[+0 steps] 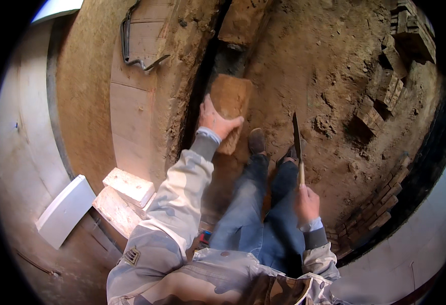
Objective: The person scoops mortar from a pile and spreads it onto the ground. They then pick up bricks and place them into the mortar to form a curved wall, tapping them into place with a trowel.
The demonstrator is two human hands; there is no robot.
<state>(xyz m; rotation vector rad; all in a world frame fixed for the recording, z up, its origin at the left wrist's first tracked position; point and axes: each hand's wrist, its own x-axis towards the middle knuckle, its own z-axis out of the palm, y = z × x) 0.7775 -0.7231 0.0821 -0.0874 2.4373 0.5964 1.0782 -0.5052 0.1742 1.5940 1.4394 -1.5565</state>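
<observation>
My left hand point(216, 119) grips a brown earth-coloured brick point(231, 94) by its near end, over the edge of a narrow dark channel point(230, 60) that runs away from me. Further along that channel lies another brown block point(243, 23). My right hand point(306, 203) is closed on the pale handle of a long-bladed tool point(297, 140), held upright beside my right leg with its dark blade pointing away from me. My feet point(257, 141) stand on dirt just right of the brick.
Pale bricks point(128, 185) and a white block point(65, 211) lie at lower left. A bent metal tool point(146, 63) rests on the ledge point(131, 117) at upper left. Several bricks point(388, 89) are stacked along the right, with a curved brick row point(380, 201) nearer me and loose soil between.
</observation>
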